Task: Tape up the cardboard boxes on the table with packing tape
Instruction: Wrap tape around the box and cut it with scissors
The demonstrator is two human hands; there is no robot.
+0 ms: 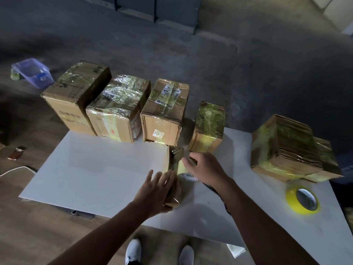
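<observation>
Head view: we see the small box (174, 169) standing upright on the white surface (95, 169), near the middle, between both hands. The left hand (152, 190) lays straight, spread fingers (159, 178) against the box's left side to steady it. The right hand (207, 168) has its fingers curled round the tape roll (188, 177), which is held against the box's right side. Other taped boxes (118, 104) stand along the far edge, and a spare yellow roll (302, 200) lies well to the right.

Risks, as we judge them:
- The box is narrow and upright. A pull on the tape could tip or slide it if the left hand's pressure eases.
- Slack tape may wrinkle or stick to itself.
- We cannot tell whether the tape end is attached.
</observation>
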